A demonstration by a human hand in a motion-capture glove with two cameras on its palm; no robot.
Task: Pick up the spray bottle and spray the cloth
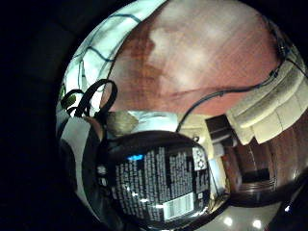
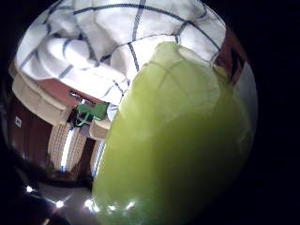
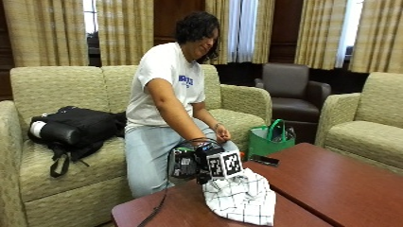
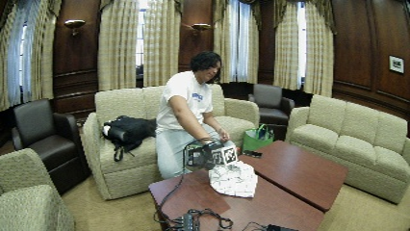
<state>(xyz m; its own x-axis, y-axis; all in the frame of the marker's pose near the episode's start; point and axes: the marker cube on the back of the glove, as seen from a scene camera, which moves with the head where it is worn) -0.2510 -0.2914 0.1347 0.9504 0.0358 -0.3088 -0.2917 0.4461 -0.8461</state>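
A person sits on the sofa edge and leans over the low wooden table (image 3: 170,210). The gloved right hand (image 3: 200,161) hangs just above the table's near edge, at the rim of a crumpled white cloth with dark checks (image 3: 242,198). The spray bottle fills both palm views: its black printed label with a barcode (image 1: 161,185) and its yellow-green body (image 2: 178,154). The hand holds the bottle close against the palm. From outside, the hand and its gear mostly hide the bottle. The cloth (image 2: 108,47) lies right beside the bottle. The bare left hand (image 3: 222,132) rests by the knee.
A small black device (image 3: 264,161) lies on the adjoining table (image 3: 327,184). On the floor by the sofa stands a green bag (image 3: 267,139). A black backpack (image 3: 75,127) sits on the sofa. Cables (image 4: 192,219) pile at the table's near end.
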